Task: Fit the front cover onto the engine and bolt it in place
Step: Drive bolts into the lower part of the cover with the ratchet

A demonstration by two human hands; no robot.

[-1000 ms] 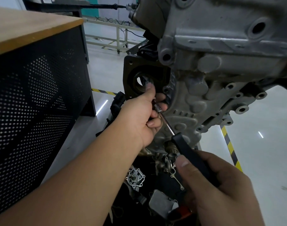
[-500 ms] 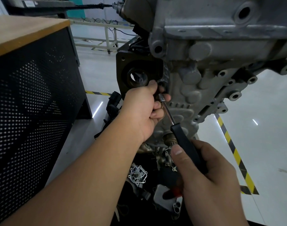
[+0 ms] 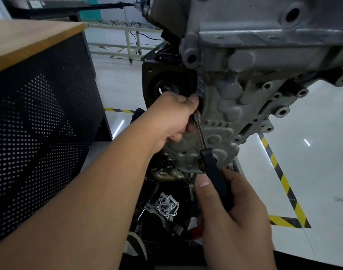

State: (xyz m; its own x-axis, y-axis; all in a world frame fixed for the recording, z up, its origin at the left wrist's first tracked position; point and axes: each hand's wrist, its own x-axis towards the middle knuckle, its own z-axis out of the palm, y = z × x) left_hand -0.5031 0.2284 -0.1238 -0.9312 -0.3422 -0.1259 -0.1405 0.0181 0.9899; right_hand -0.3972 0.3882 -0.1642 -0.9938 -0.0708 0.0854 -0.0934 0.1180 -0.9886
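The grey cast front cover (image 3: 231,114) lies against the engine (image 3: 264,32), which hangs in the upper right. A ratchet wrench (image 3: 213,170) with a black handle and a thin steel shaft slants up to the cover's left edge. My right hand (image 3: 233,217) grips the black handle, thumb on top. My left hand (image 3: 174,117) holds the wrench's head end against the cover, fingers curled round it. The socket and the bolt are hidden under those fingers.
A black perforated cabinet (image 3: 40,123) with a wooden top stands close on the left. Loose engine parts, among them a silver pump housing (image 3: 167,207), lie in a dark tray below the engine. Yellow-black tape (image 3: 283,182) marks the glossy floor on the right.
The wrench handle and my right hand have swung to the right, so the shaft stands steeper. My left hand has stayed on the wrench head.
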